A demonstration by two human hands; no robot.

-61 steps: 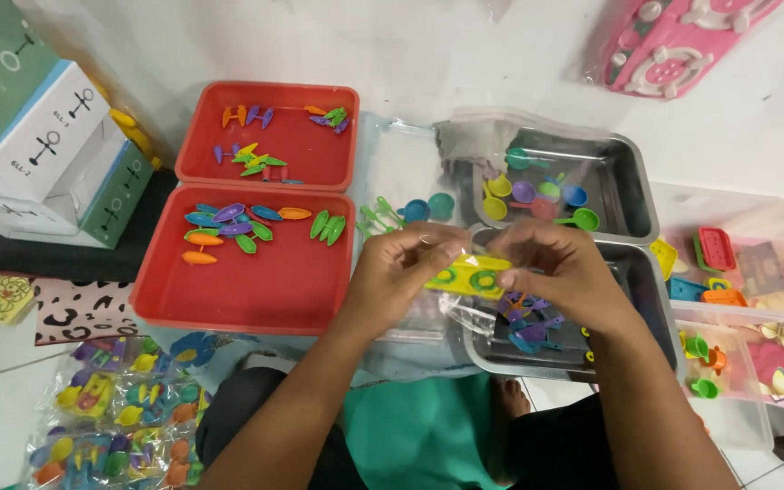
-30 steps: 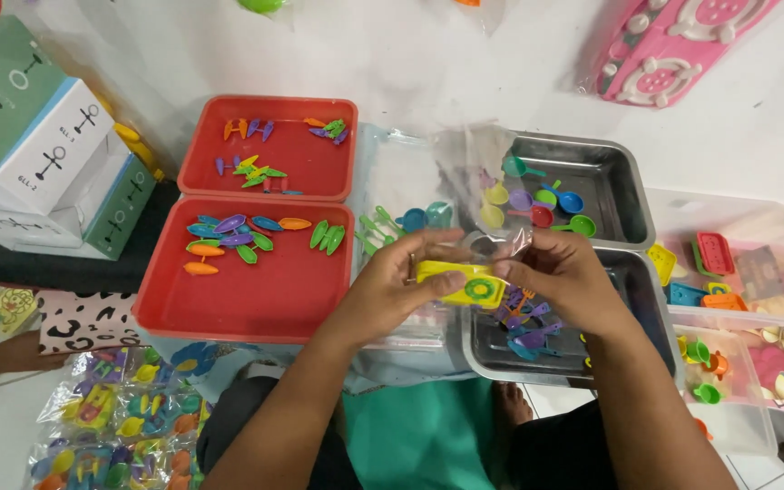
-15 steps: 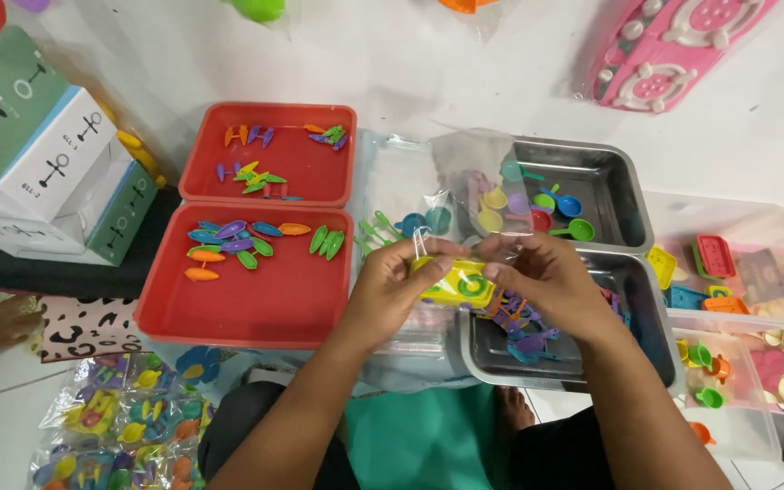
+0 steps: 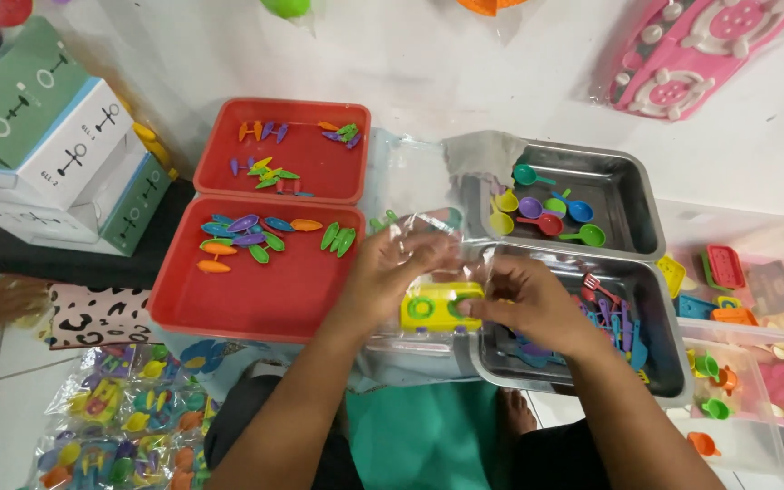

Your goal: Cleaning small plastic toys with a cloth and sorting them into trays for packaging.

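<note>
Squarely between both hands, yellow toy block, gripped.

Left side: the two red trays lie edge to edge; the near one has a bare red front part, with small coloured pieces only at its far end.
Far left: stacked boxes block the way.
Middle: the left hand and the right hand fill the gap between the trays and the metal pans.
Right side: clear plastic bins stand just beside the pans.
Far side: the white floor is open between the trays and the pink toy.
Near left: bags of toys cover the tiles.
</note>
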